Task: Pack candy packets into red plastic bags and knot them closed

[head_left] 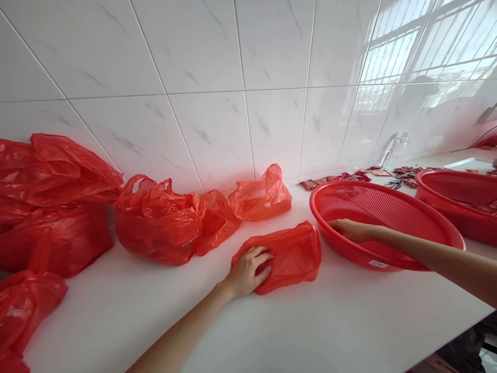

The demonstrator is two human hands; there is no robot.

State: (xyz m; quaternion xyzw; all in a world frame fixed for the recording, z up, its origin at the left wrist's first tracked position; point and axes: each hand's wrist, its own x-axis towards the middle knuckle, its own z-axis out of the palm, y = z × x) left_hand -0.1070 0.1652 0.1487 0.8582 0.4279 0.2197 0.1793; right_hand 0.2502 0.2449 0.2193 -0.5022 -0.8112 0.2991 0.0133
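A red plastic bag (289, 256) lies on its side on the white counter, its mouth spread toward the basket. My left hand (248, 269) grips the bag's left end, with curved fingers over the top and the thumb lower down. To the right stands a red perforated plastic basket (388, 199). My right hand (349, 230) reaches over its near rim into the left side. Those fingers are curled down, with a small dark spot by the fingertips; what they hold, if anything, is hidden. The basket's floor is mostly out of sight.
Filled red bags (159, 228) line the tiled wall on the left, with a smaller red bag (262, 199) behind the held one. Small red packets (341, 177) and black scissors (395, 184) lie behind the basket. A second red basket (446, 202) stands at far right.
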